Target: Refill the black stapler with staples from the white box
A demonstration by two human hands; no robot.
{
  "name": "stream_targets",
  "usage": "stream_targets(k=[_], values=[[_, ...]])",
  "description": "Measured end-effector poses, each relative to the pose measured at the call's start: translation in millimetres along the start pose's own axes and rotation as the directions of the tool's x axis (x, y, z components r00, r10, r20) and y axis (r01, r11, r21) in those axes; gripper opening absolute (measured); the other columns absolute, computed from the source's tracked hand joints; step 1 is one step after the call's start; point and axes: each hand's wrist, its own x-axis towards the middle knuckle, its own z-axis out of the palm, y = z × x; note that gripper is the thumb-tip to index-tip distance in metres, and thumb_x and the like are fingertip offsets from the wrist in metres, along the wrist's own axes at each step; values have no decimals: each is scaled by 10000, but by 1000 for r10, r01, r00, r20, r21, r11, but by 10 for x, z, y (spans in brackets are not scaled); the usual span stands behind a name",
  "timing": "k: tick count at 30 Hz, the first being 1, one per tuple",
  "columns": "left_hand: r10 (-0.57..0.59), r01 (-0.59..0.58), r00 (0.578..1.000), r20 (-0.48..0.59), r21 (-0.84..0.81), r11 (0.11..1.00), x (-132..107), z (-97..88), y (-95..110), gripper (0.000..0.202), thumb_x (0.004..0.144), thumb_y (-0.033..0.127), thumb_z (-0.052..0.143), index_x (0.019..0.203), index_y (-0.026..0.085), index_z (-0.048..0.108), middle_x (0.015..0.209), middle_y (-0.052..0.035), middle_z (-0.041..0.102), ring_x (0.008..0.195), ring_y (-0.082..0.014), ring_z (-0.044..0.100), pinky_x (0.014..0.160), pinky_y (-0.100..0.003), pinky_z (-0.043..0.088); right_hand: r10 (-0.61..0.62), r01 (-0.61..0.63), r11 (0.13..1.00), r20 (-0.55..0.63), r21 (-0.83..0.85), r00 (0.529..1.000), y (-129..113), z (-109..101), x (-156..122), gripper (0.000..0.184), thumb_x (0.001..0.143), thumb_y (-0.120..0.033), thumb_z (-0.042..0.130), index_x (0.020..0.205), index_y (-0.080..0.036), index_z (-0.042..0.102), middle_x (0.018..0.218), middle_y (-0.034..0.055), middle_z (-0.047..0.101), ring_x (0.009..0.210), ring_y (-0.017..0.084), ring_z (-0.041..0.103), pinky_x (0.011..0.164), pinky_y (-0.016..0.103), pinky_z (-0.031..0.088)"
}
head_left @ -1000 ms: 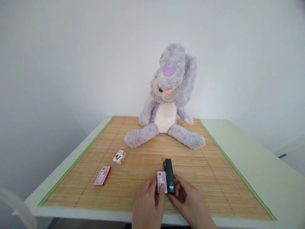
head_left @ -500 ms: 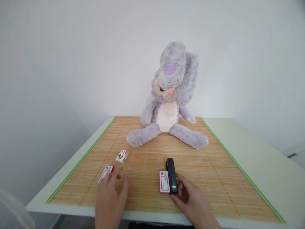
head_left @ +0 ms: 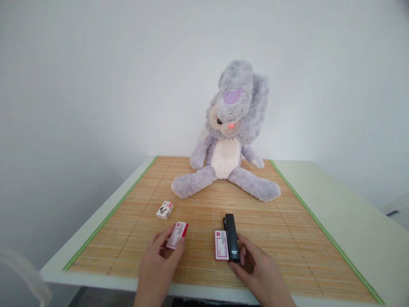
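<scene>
Between the thumb and fingers of my left hand (head_left: 162, 260) is a small white box with red edges (head_left: 177, 235), held over the left-middle of the mat. My right hand (head_left: 258, 266) grips the near end of a black stapler (head_left: 232, 238), thumb at its front end and fingers along its right side. A second white box with a red-lined label (head_left: 221, 245) lies flat against the stapler's left side. Farther left, apart from both hands, rests a small white box with a dark picture (head_left: 165, 210).
A bamboo mat (head_left: 198, 213) with green borders covers much of the pale table (head_left: 322, 187). At the back, a grey plush rabbit (head_left: 225, 157) sits with legs spread, near the white wall. A blurred pale strap-like shape (head_left: 27, 273) shows at lower left.
My left hand has taken hold of the red-and-white box at the left and brought it rightward, toward the stapler. My right hand stays at the stapler.
</scene>
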Motion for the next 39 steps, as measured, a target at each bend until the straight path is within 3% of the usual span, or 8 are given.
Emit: stream_targets(k=[2,5,10,15,18,23,25,39], values=[[70,-64,996,57,-102,993,-167,242,199,500,833,551,684,1213,233,748,1083,-65,722,848,-209,708,748,-325,607,-5,5,1000,-2,-5,1000,5,4,-5,632,818,-298,645,1441,-245,548,798,-31,659,757,186,654,734,305,493],[161,-151,983,89,-112,982,-333,521,361,423,849,465,687,1201,242,756,1090,-72,715,936,-222,718,850,-350,617,-14,14,1000,-6,1,1000,16,12,-13,633,826,-294,643,1449,-243,538,799,-32,659,759,187,656,740,306,491],[206,-202,974,98,-53,978,-444,729,392,433,851,402,701,1260,263,720,1122,-80,694,1002,-232,709,911,-366,605,-7,7,1000,-4,23,1000,28,25,-1,598,822,-279,650,1412,-246,558,791,-37,653,742,182,651,722,296,486],[206,-194,967,147,-95,976,-539,704,403,457,909,483,660,1314,271,686,1073,-66,689,806,-174,663,772,-313,587,-10,10,1000,-2,30,1000,11,5,-14,590,824,-257,652,1405,-254,549,803,-41,655,731,173,643,702,288,472],[223,-206,947,230,-95,974,-558,617,385,445,946,443,603,1354,275,656,1020,-52,687,694,-145,603,691,-292,556,-20,20,999,-1,43,1000,0,-6,-33,599,826,-257,660,1413,-254,540,812,-40,657,743,174,643,711,289,476],[277,-258,873,402,-104,961,-474,488,331,603,865,334,689,1455,301,571,1217,-78,672,1051,-225,674,911,-339,577,-25,26,998,-7,49,1000,10,17,-53,603,838,-276,665,1424,-240,530,846,-19,666,779,188,654,744,304,497],[262,-245,859,439,-96,965,-433,474,323,578,880,326,679,1449,317,578,1221,-72,676,1092,-229,673,965,-356,569,-39,39,999,-16,36,999,25,37,-60,617,840,-284,664,1437,-227,519,889,2,682,820,201,664,778,319,510],[240,-219,876,419,-99,971,-430,601,300,487,903,389,695,1382,328,639,1086,-53,700,871,-181,678,810,-304,592,-46,48,999,-76,20,996,-40,62,-83,585,883,-380,679,1429,-218,544,929,27,704,865,217,684,811,327,547]])
